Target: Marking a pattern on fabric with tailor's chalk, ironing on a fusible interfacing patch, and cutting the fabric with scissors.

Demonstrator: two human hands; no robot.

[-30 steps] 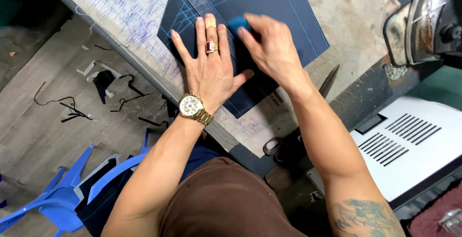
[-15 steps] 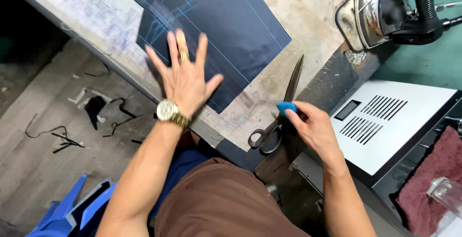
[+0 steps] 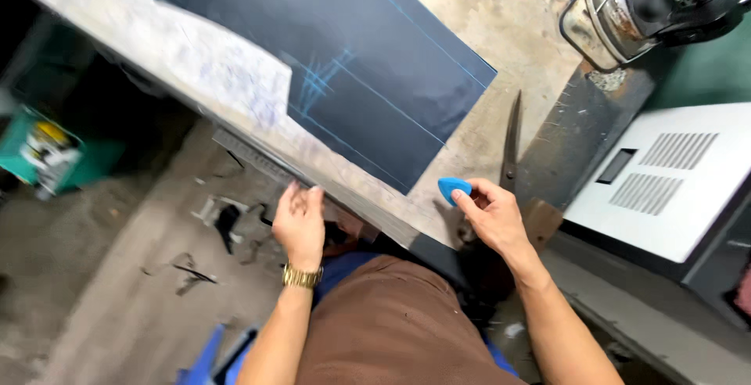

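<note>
Fingers [image 3: 469, 196] of the right hand [image 3: 493, 221] are pinched together on a blue tailor's chalk [image 3: 454, 188], held just above the near edge of the tabletop [image 3: 501, 33], beside the closed scissors [image 3: 512, 146] that lie on the worn surface. The left hand [image 3: 300, 221] is lower, at the tabletop's front edge, its fingers curled around what looks like a long grey ruler [image 3: 258, 158] tucked under that edge, though the view there is too dim to be sure of the grip. Dark navy fabric [image 3: 313, 33] lies flat on the tabletop, marked with pale blue chalk lines [image 3: 325, 80], its near corner close to the chalk. The risks seem small but real: a hand brushing the cloth could smear the lines or shift the piece; the chalk, held only at its tip, could slip and break on the floor [image 3: 117, 291]; the scissors' point lies near the right wrist's path. An iron [image 3: 626, 9] stands well apart, at the far corner.
</note>
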